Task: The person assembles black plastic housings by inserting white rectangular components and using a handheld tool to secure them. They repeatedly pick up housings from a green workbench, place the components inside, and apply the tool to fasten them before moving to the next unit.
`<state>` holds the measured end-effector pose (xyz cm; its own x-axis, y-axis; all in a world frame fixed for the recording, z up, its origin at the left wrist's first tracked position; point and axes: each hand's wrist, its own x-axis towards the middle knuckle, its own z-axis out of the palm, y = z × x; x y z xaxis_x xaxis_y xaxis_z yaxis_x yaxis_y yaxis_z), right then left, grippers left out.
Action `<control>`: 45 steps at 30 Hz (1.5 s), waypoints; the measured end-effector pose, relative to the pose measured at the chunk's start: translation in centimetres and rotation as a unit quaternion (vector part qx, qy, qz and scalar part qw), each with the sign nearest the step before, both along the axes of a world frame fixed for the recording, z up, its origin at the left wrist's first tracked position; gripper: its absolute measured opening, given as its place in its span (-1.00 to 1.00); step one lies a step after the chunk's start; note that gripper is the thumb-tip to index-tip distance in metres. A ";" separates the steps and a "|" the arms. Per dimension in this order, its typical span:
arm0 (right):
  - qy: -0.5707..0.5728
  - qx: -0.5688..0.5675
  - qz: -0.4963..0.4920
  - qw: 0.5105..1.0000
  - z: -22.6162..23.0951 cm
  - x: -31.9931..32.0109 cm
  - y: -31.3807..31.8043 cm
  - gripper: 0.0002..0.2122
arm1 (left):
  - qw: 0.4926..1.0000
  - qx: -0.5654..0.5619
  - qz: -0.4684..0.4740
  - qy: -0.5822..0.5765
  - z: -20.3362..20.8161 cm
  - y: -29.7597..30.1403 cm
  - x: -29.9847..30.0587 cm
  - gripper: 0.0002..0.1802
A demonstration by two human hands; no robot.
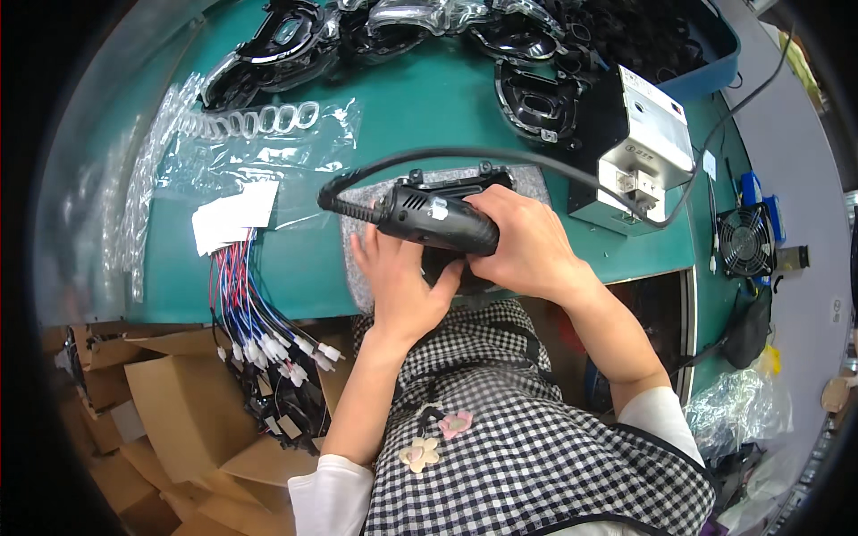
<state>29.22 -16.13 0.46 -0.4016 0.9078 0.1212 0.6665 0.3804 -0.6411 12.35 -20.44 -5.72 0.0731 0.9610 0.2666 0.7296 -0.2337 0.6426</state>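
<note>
Gripping a black power tool [436, 217] in the right hand [523, 246], long axis running left-right over the grey pad [357, 259] on the bench [420, 107].
Left hand [400, 277] lies just beneath, seemingly steadying a dark part, mostly hidden.

A black corded power screwdriver [435, 217] lies nearly level across the grey foam pad [357, 259] on the green bench [420, 116], its ribbed cable end pointing left. Beneath it sits a black plastic part [460, 183], mostly hidden, resting on the pad.
</note>
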 end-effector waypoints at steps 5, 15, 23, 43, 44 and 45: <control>-0.125 -0.063 0.001 0.990 0.1 -0.9 0.7 -0.58 | 0.999 0.035 -0.029 0.001 -0.5 0.3 0.0 -0.32; 0.226 -0.192 -0.187 0.936 0.3 4.7 -3.1 -0.47 | 0.996 0.071 -0.030 -0.033 1.0 1.9 1.3 -0.40; 0.322 -0.271 -0.221 0.880 -2.7 3.4 -3.9 -0.57 | 0.995 0.037 -0.085 -0.027 0.8 2.7 0.5 -0.44; 0.431 -0.130 -0.259 0.854 -1.9 5.2 -5.2 -0.35 | 0.940 -0.149 0.111 0.286 3.6 7.1 -21.1 -0.39; 0.436 -0.122 -0.265 0.851 -1.8 5.1 -5.4 -0.35 | 0.941 -0.173 0.085 0.278 3.1 8.0 -21.5 -0.20; 0.444 -0.121 -0.266 0.847 -1.6 5.2 -5.6 -0.35 | 0.942 -0.159 0.065 0.289 2.6 8.4 -21.8 -0.21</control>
